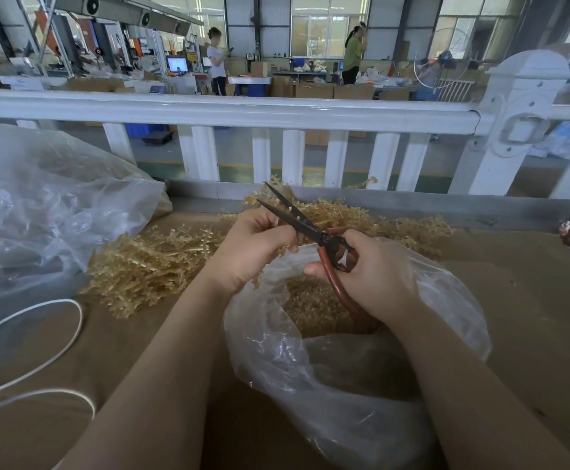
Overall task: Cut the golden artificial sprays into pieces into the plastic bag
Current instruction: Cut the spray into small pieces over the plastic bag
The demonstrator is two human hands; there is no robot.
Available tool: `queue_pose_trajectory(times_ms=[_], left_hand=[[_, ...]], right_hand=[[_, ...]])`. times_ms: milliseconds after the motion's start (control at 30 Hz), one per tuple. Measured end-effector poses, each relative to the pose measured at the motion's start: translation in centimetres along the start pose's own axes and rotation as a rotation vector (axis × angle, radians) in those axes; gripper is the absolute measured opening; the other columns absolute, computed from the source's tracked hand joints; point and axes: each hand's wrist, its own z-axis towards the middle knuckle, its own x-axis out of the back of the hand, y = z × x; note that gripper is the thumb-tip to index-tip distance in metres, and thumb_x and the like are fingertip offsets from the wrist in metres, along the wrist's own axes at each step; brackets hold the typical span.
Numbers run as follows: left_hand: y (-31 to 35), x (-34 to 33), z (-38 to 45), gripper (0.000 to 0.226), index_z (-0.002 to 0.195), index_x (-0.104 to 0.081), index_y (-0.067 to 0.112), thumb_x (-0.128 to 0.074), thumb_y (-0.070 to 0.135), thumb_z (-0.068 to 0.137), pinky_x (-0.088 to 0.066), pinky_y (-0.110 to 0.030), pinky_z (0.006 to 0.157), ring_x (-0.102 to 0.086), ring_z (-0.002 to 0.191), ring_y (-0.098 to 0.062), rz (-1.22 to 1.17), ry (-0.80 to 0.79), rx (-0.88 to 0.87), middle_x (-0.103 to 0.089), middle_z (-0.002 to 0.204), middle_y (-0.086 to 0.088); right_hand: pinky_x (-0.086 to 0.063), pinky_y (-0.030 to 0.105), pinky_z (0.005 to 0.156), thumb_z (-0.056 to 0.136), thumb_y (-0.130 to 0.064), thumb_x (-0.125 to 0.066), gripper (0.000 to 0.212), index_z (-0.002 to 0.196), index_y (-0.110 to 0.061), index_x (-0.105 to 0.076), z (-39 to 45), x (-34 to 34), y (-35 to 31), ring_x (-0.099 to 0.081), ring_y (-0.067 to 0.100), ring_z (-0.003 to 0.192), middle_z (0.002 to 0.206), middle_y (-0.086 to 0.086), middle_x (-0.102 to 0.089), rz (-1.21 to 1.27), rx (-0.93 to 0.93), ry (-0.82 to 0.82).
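Surface: brown table point(531, 300) in a workshop.
Plastic bag point(327, 385): at 6 o'clock, open, cut golden pieces inside.
Right hand point(375, 276): grips scissors point(307, 225), blades parted.
Left hand point(253, 249): pinches a golden spray piece point(259, 279) over the bag.
Golden sprays point(148, 262): heaped at 10 to 1 o'clock.
Fence point(242, 110): white, at 12 o'clock.

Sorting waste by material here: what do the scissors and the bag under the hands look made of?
Scissors: dark, dull blades, likely steel; reddish-brown handles look coated or painted, with a slight sheen. Plastic bag: thin clear film, crinkled and glossy, with golden pieces showing through.
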Motion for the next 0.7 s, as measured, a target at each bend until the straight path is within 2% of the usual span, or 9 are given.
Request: queue_pose_trajectory(times_ms=[167,233,333,400,467,600,700], left_hand=[[-0.2,0.0,0.1,0.026,0.070,-0.059,-0.015,-0.058,0.011,0.071,-0.031,-0.020,0.048,-0.034,0.053,-0.017,-0.007,-0.002,0.006,-0.047,0.069,-0.037],[-0.4,0.1,0.1,0.022,0.070,-0.061,-0.012,-0.060,0.010,0.072,-0.035,-0.021,0.050,-0.039,0.053,-0.015,-0.016,-0.015,0.017,-0.052,0.067,-0.031],[-0.7,0.4,0.3,0.013,0.074,-0.065,-0.005,-0.062,0.007,0.077,-0.045,-0.033,0.063,-0.053,0.057,-0.018,-0.055,-0.043,0.015,-0.063,0.065,-0.011],[-0.7,0.6,0.3,0.014,0.082,-0.067,-0.005,-0.064,0.009,0.079,-0.051,-0.032,0.074,-0.062,0.069,-0.023,-0.147,-0.035,0.013,-0.066,0.076,-0.018],[-0.7,1.0,0.4,0.008,0.083,-0.073,0.006,-0.065,0.008,0.083,-0.055,-0.031,0.078,-0.066,0.078,-0.026,-0.260,-0.015,0.014,-0.070,0.085,-0.018],[-0.7,1.3,0.4,0.015,0.090,-0.070,0.006,-0.057,0.000,0.093,-0.056,-0.024,0.071,-0.071,0.077,-0.014,-0.268,0.009,0.005,-0.075,0.083,-0.005],[-0.4,1.4,0.3,0.012,0.091,-0.069,0.003,-0.057,-0.002,0.092,-0.055,-0.019,0.068,-0.070,0.073,-0.009,-0.213,0.024,-0.018,-0.075,0.078,-0.002]], right_hand=[[-0.029,0.015,0.049,0.060,-0.101,-0.034,0.073,0.093,-0.041,-0.059,-0.1,0.0,0.1,-0.050,-0.007,0.058,0.064,-0.023,-0.052,0.008,-0.001,0.006],[-0.029,0.014,0.049,0.060,-0.100,-0.036,0.069,0.093,-0.043,-0.056,-0.1,0.0,0.1,-0.049,-0.008,0.058,0.064,-0.023,-0.052,0.011,-0.006,0.007],[-0.032,0.016,0.050,0.060,-0.100,-0.039,0.069,0.095,-0.043,-0.057,0.0,0.0,0.2,-0.050,-0.008,0.062,0.066,-0.024,-0.054,0.009,-0.028,0.007],[-0.034,0.017,0.050,0.058,-0.103,-0.035,0.075,0.095,-0.041,-0.059,0.0,0.0,0.4,-0.052,-0.007,0.064,0.068,-0.024,-0.056,0.008,-0.038,0.009],[-0.033,0.015,0.050,0.057,-0.104,-0.032,0.077,0.096,-0.042,-0.058,0.0,0.0,0.4,-0.051,-0.008,0.064,0.069,-0.025,-0.056,-0.001,-0.041,0.012],[-0.041,0.018,0.051,0.058,-0.104,-0.033,0.084,0.095,-0.034,-0.062,0.1,-0.1,0.6,-0.054,-0.004,0.064,0.070,-0.020,-0.060,-0.031,-0.062,-0.007],[-0.037,0.018,0.050,0.060,-0.102,-0.035,0.079,0.095,-0.036,-0.062,0.1,0.1,0.6,-0.053,-0.005,0.064,0.070,-0.021,-0.060,-0.047,-0.053,-0.010]])
